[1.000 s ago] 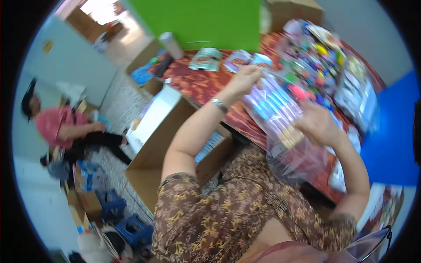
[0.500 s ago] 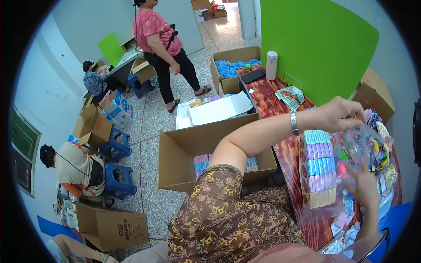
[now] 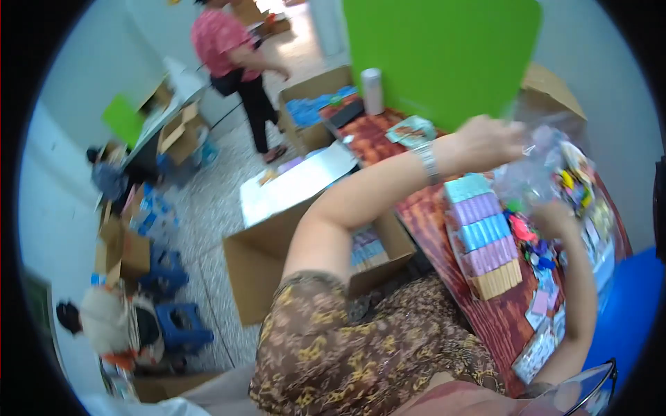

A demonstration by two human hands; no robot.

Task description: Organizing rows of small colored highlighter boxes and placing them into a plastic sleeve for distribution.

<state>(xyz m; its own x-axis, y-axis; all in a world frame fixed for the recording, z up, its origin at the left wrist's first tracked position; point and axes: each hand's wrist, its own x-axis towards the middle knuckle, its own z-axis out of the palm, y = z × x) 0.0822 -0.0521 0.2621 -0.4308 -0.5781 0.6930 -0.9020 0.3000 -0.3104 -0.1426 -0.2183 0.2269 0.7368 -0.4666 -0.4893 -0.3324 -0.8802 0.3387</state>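
A clear plastic bag [image 3: 526,173] stretches between my two hands above the right side of the table. My left hand [image 3: 485,145], with a metal watch [image 3: 425,159] at the wrist, has its fingers closed on the bag's upper edge. At the bag's lower edge is my right hand [image 3: 555,220]; motion smears its fingers, so I cannot tell whether they grip. Beside them stands a block of small boxes [image 3: 483,234] in rows of turquoise, purple, blue, pink and tan. A heap of small colourful items [image 3: 579,184] lies beyond the bag.
An open carton [image 3: 260,277] with small boxes inside stands left of the red-patterned table [image 3: 409,204]. On the table are a pale bottle [image 3: 372,91] and flat packets [image 3: 538,347]. A green panel [image 3: 444,55] rises behind. Another person [image 3: 232,62] stands farther off.
The view has shifted. The bag that lay over the box block is now off it, drawn up toward my left hand. My right hand has moved up, its fingers no longer spread over the bag.
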